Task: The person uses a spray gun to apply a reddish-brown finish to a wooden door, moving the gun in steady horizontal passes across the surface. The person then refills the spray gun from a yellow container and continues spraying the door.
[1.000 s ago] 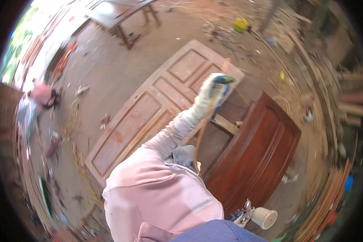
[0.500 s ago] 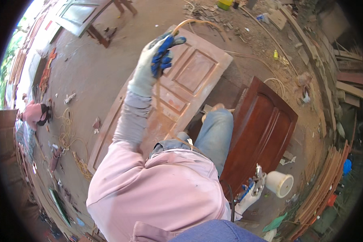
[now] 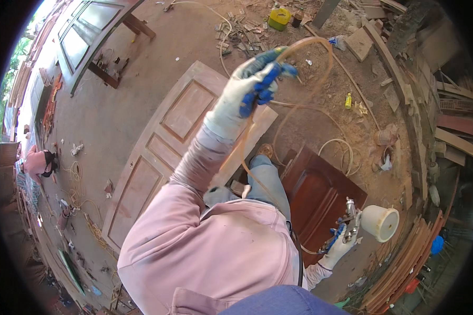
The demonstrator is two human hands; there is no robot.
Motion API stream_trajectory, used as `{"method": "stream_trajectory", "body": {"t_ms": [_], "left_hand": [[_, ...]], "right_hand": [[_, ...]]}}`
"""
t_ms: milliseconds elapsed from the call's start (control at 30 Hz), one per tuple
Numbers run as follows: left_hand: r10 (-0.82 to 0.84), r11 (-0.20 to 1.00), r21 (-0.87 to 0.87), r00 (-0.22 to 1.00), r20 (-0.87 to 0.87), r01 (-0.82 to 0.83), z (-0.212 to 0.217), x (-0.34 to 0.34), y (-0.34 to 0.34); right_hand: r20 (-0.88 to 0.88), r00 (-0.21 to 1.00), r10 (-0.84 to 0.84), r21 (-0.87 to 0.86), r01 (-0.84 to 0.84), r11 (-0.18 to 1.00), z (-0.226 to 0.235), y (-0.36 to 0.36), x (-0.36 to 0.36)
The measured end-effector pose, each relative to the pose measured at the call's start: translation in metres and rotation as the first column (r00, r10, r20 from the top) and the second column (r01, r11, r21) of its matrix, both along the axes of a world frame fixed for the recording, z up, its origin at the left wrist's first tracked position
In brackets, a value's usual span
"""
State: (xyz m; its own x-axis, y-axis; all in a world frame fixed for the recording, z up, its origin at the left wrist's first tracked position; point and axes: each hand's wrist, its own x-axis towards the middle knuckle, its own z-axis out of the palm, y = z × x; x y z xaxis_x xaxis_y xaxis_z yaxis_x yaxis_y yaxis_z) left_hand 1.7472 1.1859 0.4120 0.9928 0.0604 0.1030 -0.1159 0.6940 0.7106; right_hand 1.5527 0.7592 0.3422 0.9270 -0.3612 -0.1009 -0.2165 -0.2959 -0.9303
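Note:
My left hand (image 3: 248,89), in a white and blue glove, is raised high and shut on a thin orange air hose (image 3: 307,50) that loops above it and trails down past my leg. My right hand (image 3: 337,248), gloved the same way, hangs low at my side and grips a metal spray gun (image 3: 350,218) with a white cup (image 3: 381,222). Below me lie a pale unfinished panelled door (image 3: 163,152) and a dark red-brown varnished door (image 3: 320,197) on the dirt floor.
Another person in pink (image 3: 37,164) crouches at the far left. A window frame on trestles (image 3: 86,37) stands at top left. Wood scraps, a yellow can (image 3: 278,16) and stacked planks (image 3: 404,262) line the top and right sides. A coiled hose (image 3: 341,152) lies by the dark door.
My left hand has swung up and to the right, lifting the hose higher. The view has tilted, bringing my right hand and the spray gun more fully into view.

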Motion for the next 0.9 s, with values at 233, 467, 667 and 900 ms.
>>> {"method": "stream_trajectory", "body": {"t_ms": [233, 467, 667, 900], "left_hand": [[0.009, 0.995, 0.096, 0.966, -0.260, 0.017, -0.043, 0.067, -0.030], [0.234, 0.915, 0.395, 0.912, -0.338, -0.089, -0.102, 0.147, -0.035], [0.283, 0.110, 0.974, 0.933, -0.221, 0.197, -0.160, 0.262, 0.004], [0.171, -0.222, 0.849, 0.877, -0.449, 0.479, -0.165, 0.363, 0.167]], "right_hand": [[-0.054, 0.994, 0.095, -0.030, -0.096, 0.995, 0.046, -0.002, 0.190], [-0.035, 0.917, 0.397, -0.068, -0.398, 0.915, 0.036, 0.053, 0.340], [0.052, 0.908, 0.415, -0.042, -0.414, 0.910, 0.020, 0.119, 0.459], [0.010, 0.873, 0.488, -0.205, -0.476, 0.855, 0.024, 0.220, 0.681]]}}
